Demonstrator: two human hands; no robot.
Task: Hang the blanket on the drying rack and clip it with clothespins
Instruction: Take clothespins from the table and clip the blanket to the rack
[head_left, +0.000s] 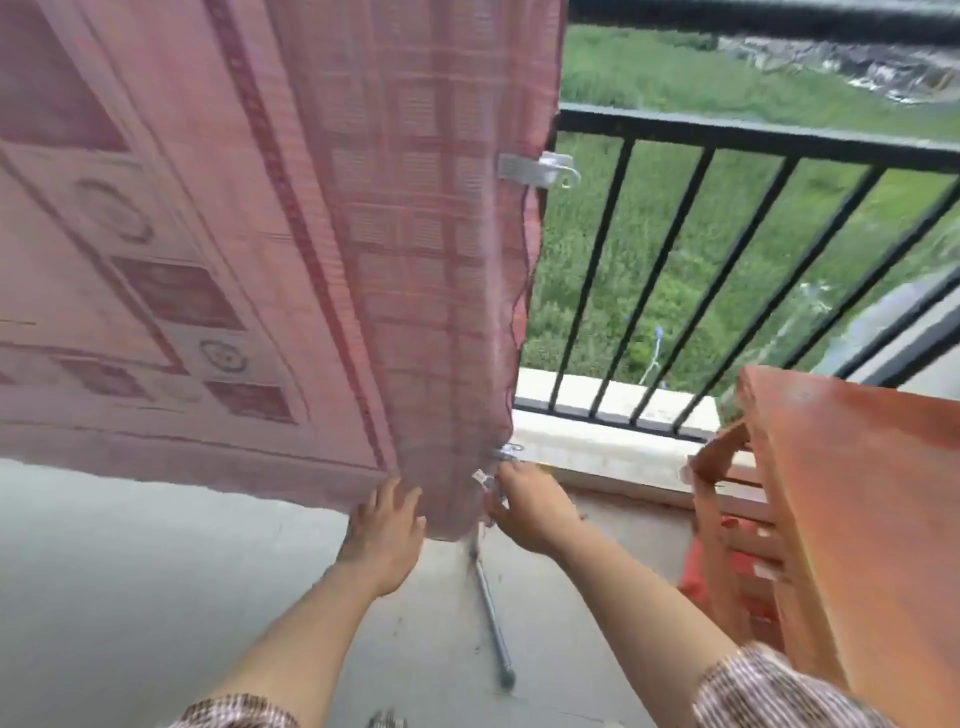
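Right hand pinches clothespin — at blanket edge.

One pink blanket, three clothespins (lower two blurred), left hand and right hand, one rack leg, one wooden table, one railing.

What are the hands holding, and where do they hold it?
The right hand pinches a white clothespin at the lower side edge of the blanket; which end, too blurred. The left hand only presses its bottom corner.
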